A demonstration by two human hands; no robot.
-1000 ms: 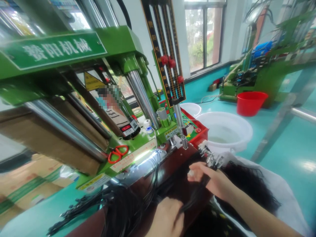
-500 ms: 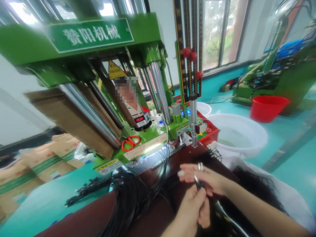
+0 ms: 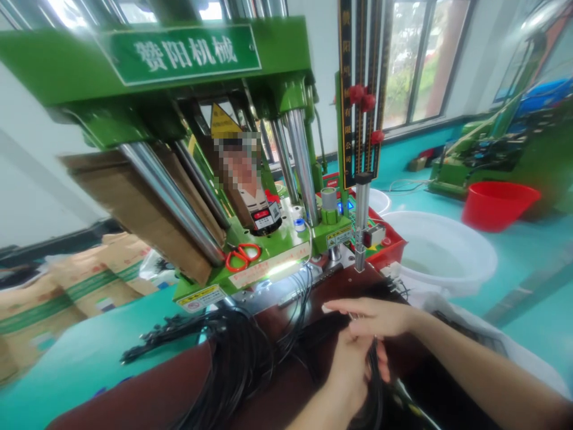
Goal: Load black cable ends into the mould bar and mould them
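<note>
My left hand (image 3: 347,370) is closed around a bundle of black cables (image 3: 375,388), which hangs down below its fingers. Over the top of the bundle lies my right hand (image 3: 385,319), its fingers reaching left. Small metal cable ends (image 3: 357,316) show between the right hand's fingers, mostly hidden by them. To the left, a thick heap of black cables (image 3: 233,364) drapes over the dark red table edge (image 3: 134,394). Several thin cables (image 3: 302,298) run from the lit bed of the green press (image 3: 286,251) towards me.
Orange-handled scissors (image 3: 243,257) lie on the press. A red control box (image 3: 391,248) and a metal post (image 3: 362,227) stand to its right. Beyond are a white tub (image 3: 447,245) and a red bucket (image 3: 499,206). Brown paper sacks (image 3: 89,272) stand at the left.
My right hand has come over the metal cable ends, which stood up in plain sight before. The view has turned slightly left, and the bundle below my left hand shows more.
</note>
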